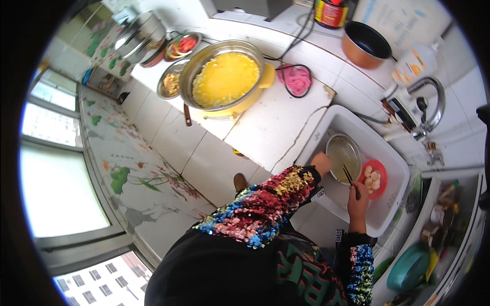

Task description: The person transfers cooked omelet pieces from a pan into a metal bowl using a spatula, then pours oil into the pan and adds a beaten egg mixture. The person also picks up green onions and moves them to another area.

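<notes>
At the near-left rim of a round metal bowl (350,151), my left hand (322,163) has its fingers curled against the edge. Cloudy liquid fills part of this bowl. My right hand (358,201) grips a pair of dark chopsticks (347,174), whose tips point into the bowl. Beside it, a red plastic bowl (383,185) contains several pale, rounded pieces of food (371,179). Both bowls are inside a white plastic basin (400,179).
A yellow electric pot (245,111) with yellow food stands on the cracked white counter (285,122). Near it are a metal dish (162,86), a pink cloth (294,79) and a black cord (281,57). A faucet (440,103) rises behind the basin; an open drawer (425,191) is at right.
</notes>
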Motion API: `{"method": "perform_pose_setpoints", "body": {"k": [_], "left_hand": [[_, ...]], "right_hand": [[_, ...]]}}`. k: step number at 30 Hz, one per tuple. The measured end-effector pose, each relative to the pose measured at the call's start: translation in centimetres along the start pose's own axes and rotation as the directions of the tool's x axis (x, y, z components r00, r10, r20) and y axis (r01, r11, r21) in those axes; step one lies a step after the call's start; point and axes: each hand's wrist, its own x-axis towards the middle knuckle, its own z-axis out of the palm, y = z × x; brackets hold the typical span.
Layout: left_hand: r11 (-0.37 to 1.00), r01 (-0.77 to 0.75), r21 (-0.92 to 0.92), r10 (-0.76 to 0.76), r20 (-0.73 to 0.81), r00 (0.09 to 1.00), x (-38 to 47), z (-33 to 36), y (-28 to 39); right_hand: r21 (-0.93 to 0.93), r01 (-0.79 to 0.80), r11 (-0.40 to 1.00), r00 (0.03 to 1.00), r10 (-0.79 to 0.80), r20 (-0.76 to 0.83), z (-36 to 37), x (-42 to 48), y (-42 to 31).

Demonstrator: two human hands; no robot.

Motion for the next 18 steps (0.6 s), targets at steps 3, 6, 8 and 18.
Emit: {"method": "perform_pose_setpoints", "body": {"k": [3,6,8,18], "left_hand": [[0.798,-0.365,0.48,0.41,0.013,0.912,-0.1,1.2,-1.7],[0.563,-0.575,0.594,0.607,0.174,0.775,0.0,1.3,-2.2],[0.517,-0.651,0.556,0.602,0.305,0.738,-0.5,0.3,-1.4],[0.84,0.252,-0.48,0.165,0.669,0.725,-11.9,-17.7,5.8]], "right_hand": [[-0.115,0.061,0.991,0.994,-0.051,0.093,0.7,0.4,0.0],[-0.21,0.081,0.974,0.974,-0.033,0.223,1.5,0.8,0.3],[-0.29,0.214,0.933,0.953,-0.135,0.27,1.9,0.9,0.6],[-0.334,0.342,0.878,0.855,-0.143,0.499,3.7,1.4,2.6]]}}
